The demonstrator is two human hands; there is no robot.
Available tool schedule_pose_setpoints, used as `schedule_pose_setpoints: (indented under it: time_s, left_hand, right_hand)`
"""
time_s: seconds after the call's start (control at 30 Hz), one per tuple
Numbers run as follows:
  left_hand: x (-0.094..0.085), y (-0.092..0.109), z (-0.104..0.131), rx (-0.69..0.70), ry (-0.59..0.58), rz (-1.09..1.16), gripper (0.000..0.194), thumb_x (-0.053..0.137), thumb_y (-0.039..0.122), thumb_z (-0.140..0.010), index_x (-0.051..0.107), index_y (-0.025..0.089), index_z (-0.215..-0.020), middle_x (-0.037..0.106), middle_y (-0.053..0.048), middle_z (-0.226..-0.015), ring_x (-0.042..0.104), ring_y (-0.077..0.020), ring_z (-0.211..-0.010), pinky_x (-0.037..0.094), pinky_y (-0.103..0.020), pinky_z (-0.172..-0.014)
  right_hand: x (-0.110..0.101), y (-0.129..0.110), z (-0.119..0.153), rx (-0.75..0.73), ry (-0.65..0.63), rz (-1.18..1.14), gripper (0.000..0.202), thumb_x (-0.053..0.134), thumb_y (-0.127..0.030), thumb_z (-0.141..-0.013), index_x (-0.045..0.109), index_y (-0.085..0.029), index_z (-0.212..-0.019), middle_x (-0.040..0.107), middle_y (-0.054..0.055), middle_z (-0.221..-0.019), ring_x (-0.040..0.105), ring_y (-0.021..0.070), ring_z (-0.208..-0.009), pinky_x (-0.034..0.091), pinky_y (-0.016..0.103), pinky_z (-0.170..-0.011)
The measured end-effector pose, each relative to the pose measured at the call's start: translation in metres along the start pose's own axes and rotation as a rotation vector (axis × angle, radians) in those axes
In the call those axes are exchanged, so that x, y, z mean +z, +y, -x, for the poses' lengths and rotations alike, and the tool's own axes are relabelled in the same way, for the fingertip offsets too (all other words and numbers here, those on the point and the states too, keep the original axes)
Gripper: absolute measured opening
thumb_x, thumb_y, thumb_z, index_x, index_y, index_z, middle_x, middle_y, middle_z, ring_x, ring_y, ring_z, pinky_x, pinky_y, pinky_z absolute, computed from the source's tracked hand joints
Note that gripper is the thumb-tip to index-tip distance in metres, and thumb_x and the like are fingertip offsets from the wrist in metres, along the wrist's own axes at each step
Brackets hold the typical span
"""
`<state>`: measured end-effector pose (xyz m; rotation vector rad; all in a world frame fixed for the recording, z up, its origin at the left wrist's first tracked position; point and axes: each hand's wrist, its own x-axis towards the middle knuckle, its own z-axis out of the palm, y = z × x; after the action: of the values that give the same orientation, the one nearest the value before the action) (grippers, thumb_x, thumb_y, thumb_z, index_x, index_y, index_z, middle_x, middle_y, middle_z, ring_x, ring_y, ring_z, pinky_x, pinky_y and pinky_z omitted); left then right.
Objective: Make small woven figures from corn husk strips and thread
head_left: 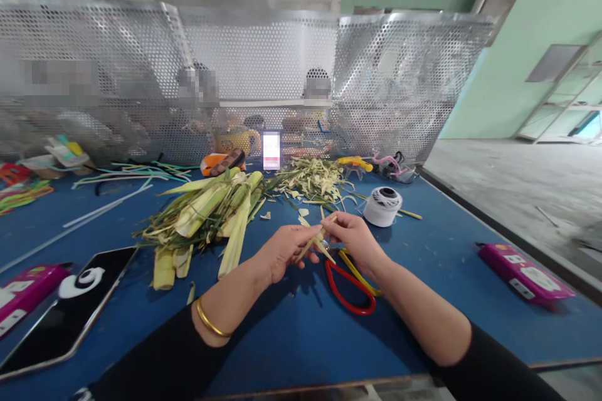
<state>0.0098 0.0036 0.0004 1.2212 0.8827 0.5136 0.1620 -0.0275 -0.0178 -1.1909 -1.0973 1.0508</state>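
Pale strips of plant husk (308, 245), looking like corn husk, are pinched between both hands over the middle of the table. My left hand (289, 250) grips them from the left, its fingers closed, thumb on top. Fingertips of my right hand (350, 233) pinch the upper end of the same strips. Beneath the right hand lie scissors with red and yellow handles (350, 301), their blades partly hidden. A white spool of thread (382, 207) stands just beyond the right hand. Left of my hands is a pile of green-yellow corn husks (211, 207).
Shredded husk (315, 178) is heaped farther back, before a perforated metal screen (263, 50). A dark tablet (70, 307) and a magenta pack (31, 288) lie at left. Another magenta pack (524, 272) is at right. People sit behind the screen.
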Motion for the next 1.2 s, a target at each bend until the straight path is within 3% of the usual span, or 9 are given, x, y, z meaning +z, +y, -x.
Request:
schedule_pose_setpoints:
  time_s: [0.17,0.33,0.43,0.6,0.73,0.83,1.03,1.1,1.2]
  left_hand:
    - [0.003,-0.008,-0.007,0.048,0.132,-0.077,0.033,0.076,0.043,-0.063,0.06,0.014,-0.064,0.053,0.003,-0.053,0.04,-0.0044,-0.041,0.02,-0.019,-0.038]
    - [0.004,-0.004,-0.006,0.057,0.118,-0.11,0.026,0.074,0.036,-0.064,0.059,0.015,-0.061,0.052,0.004,-0.05,0.038,-0.0047,-0.04,0.022,-0.02,-0.041]
    - [0.004,-0.001,-0.002,0.059,0.118,-0.171,0.027,0.073,0.037,-0.064,0.057,0.015,-0.057,0.052,0.003,-0.049,0.039,-0.0057,-0.041,0.024,-0.021,-0.041]
    - [0.007,-0.003,0.002,0.07,0.075,-0.293,0.031,0.071,0.042,-0.062,0.057,0.016,-0.055,0.045,0.006,-0.043,0.037,-0.0065,-0.04,0.022,-0.023,-0.043]
    - [0.008,-0.005,0.002,0.091,0.048,-0.321,0.037,0.07,0.05,-0.061,0.055,0.017,-0.055,0.032,0.009,-0.039,0.027,-0.0057,-0.039,0.018,-0.023,-0.043]
    - [0.009,-0.007,0.002,0.12,0.006,-0.26,0.038,0.066,0.053,-0.064,0.054,0.017,-0.056,0.034,0.008,-0.042,0.028,-0.0061,-0.041,0.019,-0.023,-0.044]
    - [0.008,-0.005,0.003,0.156,-0.023,-0.283,0.038,0.063,0.049,-0.067,0.049,0.018,-0.052,0.034,0.008,-0.041,0.027,-0.0062,-0.041,0.019,-0.024,-0.044]
    - [0.008,-0.004,0.003,0.168,-0.04,-0.325,0.038,0.063,0.048,-0.068,0.049,0.018,-0.05,0.037,0.007,-0.041,0.031,-0.0067,-0.041,0.022,-0.024,-0.045]
    - [0.007,-0.004,0.003,0.175,-0.066,-0.318,0.039,0.065,0.046,-0.067,0.048,0.018,-0.046,0.041,0.005,-0.041,0.036,-0.0073,-0.041,0.025,-0.023,-0.045]
  right_hand:
    - [0.005,0.006,-0.001,-0.028,0.058,0.079,0.029,0.068,-0.044,-0.066,0.055,-0.019,-0.059,0.047,-0.006,-0.047,0.039,0.0088,-0.046,0.031,0.024,-0.047]
    - [0.001,0.01,-0.004,-0.079,0.17,0.153,0.028,0.062,-0.046,-0.07,0.052,-0.021,-0.061,0.046,-0.006,-0.046,0.04,0.0107,-0.046,0.033,0.026,-0.049]
    - [-0.006,0.008,-0.005,-0.128,0.139,0.284,0.023,0.06,-0.042,-0.072,0.057,-0.02,-0.064,0.051,-0.004,-0.051,0.046,0.0129,-0.051,0.037,0.027,-0.054]
    - [-0.011,-0.004,-0.002,-0.293,0.013,0.494,0.017,0.064,-0.036,-0.073,0.07,-0.021,-0.079,0.067,0.003,-0.083,0.059,0.018,-0.081,0.043,0.031,-0.077]
    - [-0.004,-0.008,0.003,-0.196,-0.091,0.423,0.016,0.066,-0.034,-0.071,0.065,-0.019,-0.064,0.062,0.0,-0.067,0.056,0.0146,-0.065,0.043,0.028,-0.064]
    - [-0.001,-0.006,0.004,-0.122,-0.066,0.292,0.022,0.065,-0.035,-0.07,0.056,-0.019,-0.059,0.052,-0.004,-0.055,0.047,0.011,-0.052,0.039,0.025,-0.052]
    - [0.0,0.0,0.003,-0.11,-0.02,0.257,0.026,0.062,-0.037,-0.072,0.048,-0.021,-0.058,0.047,-0.005,-0.053,0.045,0.0107,-0.047,0.038,0.025,-0.046]
    - [0.001,0.001,0.003,-0.191,0.059,0.379,0.023,0.06,-0.032,-0.074,0.048,-0.021,-0.058,0.05,-0.004,-0.056,0.047,0.0122,-0.051,0.039,0.026,-0.05]
    - [0.001,-0.001,0.004,-0.434,0.143,0.662,0.02,0.058,-0.024,-0.079,0.052,-0.021,-0.06,0.058,0.0,-0.064,0.054,0.0162,-0.065,0.043,0.031,-0.067]
